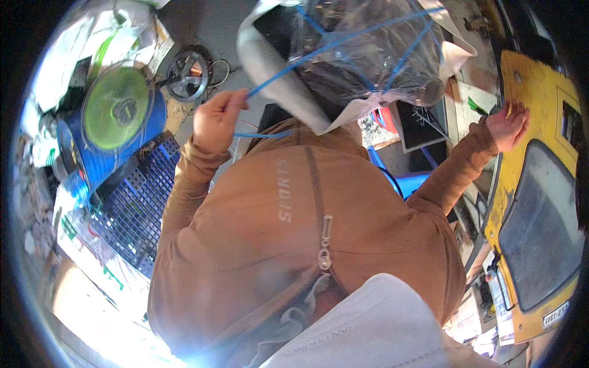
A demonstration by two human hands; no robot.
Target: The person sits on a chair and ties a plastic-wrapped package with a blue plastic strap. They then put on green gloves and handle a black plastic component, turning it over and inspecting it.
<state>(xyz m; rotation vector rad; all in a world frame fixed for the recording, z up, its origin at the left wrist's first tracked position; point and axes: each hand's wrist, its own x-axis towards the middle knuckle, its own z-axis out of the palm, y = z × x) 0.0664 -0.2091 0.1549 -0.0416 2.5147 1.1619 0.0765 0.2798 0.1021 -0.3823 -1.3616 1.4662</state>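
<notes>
White fabric [368,331] is right up against the lens, with the brown jacket [257,239] just past it. Work's going on at the top: one plastic-wrapped bundle [325,80] sits out past the chest, with blue string [285,73] running over it. Left hand [216,119] has its fingers pinched shut on a strand, pulled out straight. Right hand [508,127] is well apart, beside the yellow panel [537,98]; fingers half curled, and honestly I can't tell if they're holding or touching anything.

My read: this is the tying-up step, and the next move calls for keeping that strand tight while the other hand comes in to help.

Count: two hands, one bundle, at least three strands across the plastic, one yellow panel, one blue drum [107,167], one blue crate [135,202], one dark wheel [175,83].
</notes>
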